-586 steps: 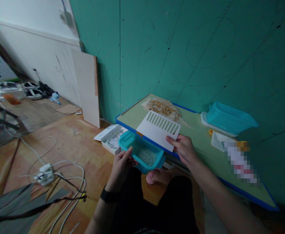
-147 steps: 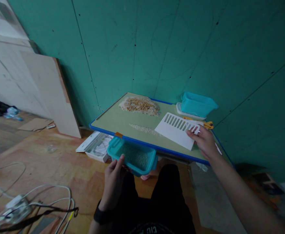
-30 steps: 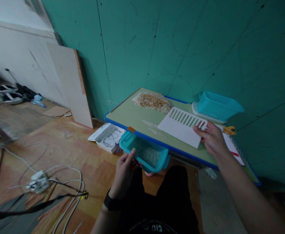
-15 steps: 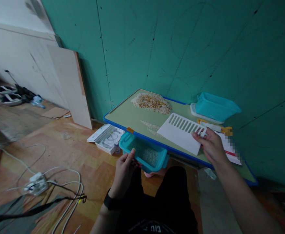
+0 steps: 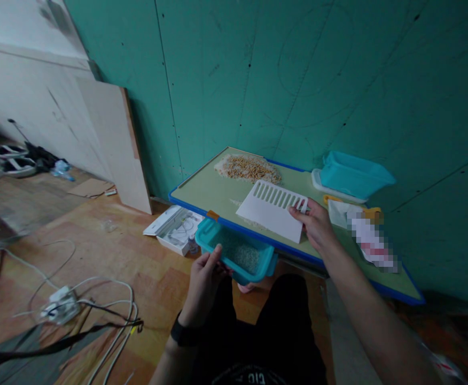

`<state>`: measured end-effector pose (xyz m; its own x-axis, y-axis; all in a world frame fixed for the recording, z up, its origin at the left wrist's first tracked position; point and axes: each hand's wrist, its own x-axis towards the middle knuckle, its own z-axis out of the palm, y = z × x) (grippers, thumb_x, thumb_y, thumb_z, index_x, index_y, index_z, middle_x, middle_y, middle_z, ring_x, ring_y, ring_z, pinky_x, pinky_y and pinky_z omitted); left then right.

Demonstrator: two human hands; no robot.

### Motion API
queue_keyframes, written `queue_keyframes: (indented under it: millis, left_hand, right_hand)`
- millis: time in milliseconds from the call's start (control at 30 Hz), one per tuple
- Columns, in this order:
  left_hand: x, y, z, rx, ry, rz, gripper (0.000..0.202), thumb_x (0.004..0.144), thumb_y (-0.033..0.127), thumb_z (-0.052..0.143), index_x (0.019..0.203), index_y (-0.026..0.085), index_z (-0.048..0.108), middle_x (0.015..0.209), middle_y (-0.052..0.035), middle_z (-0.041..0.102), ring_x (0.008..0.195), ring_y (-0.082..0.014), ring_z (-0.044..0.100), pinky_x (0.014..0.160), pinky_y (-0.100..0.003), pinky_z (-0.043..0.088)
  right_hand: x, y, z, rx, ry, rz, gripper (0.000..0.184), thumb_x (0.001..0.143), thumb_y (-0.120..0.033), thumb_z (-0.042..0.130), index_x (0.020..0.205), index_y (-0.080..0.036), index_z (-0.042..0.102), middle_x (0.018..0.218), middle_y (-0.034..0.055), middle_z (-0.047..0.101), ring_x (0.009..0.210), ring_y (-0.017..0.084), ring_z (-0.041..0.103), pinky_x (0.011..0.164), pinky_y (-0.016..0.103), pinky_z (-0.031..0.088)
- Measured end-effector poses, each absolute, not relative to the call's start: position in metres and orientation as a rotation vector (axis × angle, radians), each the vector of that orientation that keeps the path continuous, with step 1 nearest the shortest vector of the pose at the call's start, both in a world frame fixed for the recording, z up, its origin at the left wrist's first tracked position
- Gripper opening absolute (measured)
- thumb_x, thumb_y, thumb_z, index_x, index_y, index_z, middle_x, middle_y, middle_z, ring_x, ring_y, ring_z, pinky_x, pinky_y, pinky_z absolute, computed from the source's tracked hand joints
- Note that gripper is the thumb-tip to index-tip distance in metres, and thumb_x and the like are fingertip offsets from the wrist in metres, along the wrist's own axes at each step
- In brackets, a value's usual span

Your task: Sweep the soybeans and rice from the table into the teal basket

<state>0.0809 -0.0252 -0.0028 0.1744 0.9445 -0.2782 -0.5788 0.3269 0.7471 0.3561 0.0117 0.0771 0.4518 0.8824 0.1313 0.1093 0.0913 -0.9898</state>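
Note:
My left hand (image 5: 209, 269) is closed on the near rim of a turquoise plastic container (image 5: 263, 271), held just below the table's front edge. Pale grains (image 5: 245, 255) that look like rice cover its bottom. In my right hand (image 5: 314, 220) is a white flat scraper (image 5: 269, 216) with a row of slots along its upper part, gripped at its right end. The scraper is over the front of the table (image 5: 202, 187) and partly hides a small streak of grains. Farther back lies a heap of yellow beans and pale grains (image 5: 248, 168).
Back right on the table stand a second turquoise container (image 5: 352, 174), a white lid (image 5: 318, 182) and a yellow-handled tool (image 5: 334, 200). A partly blurred packet (image 5: 372, 243) lies at the right. Below left, the floor holds an open white box (image 5: 176, 230), cables and a power strip (image 5: 61, 305).
My right hand has moved the scraper left across the table's front, over the small streak of grains. My left hand and the container have stayed in place.

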Motion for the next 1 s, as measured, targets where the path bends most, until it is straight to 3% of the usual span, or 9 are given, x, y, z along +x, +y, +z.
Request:
queue_keyframes:
  millis: [333, 1000]
  left_hand:
    - [0.083, -0.02, 0.001, 0.519, 0.838, 1.147, 0.05, 0.058, 0.055, 0.093, 0.054, 0.018, 0.059, 0.048, 0.0014, 0.06, 0.045, -0.0131, 0.062, 0.049, -0.022, 0.051]
    - [0.083, -0.022, -0.003, 0.518, 0.823, 1.155, 0.048, 0.063, 0.052, 0.091, 0.057, 0.017, 0.059, 0.05, 0.0003, 0.063, 0.046, -0.0131, 0.063, 0.049, -0.022, 0.051]
  right_hand:
    - [0.335, 0.02, 0.077, -1.346, -0.983, 0.854, 0.05, 0.052, -0.045, 0.092, 0.088, -0.02, 0.068, 0.077, 0.0003, 0.071, 0.064, 0.018, 0.063, 0.061, 0.03, 0.05]
    - [0.332, 0.013, 0.089, -1.3, -0.977, 0.84, 0.05, 0.051, -0.045, 0.093, 0.087, -0.022, 0.068, 0.081, 0.0011, 0.073, 0.069, 0.019, 0.064, 0.065, 0.032, 0.051]
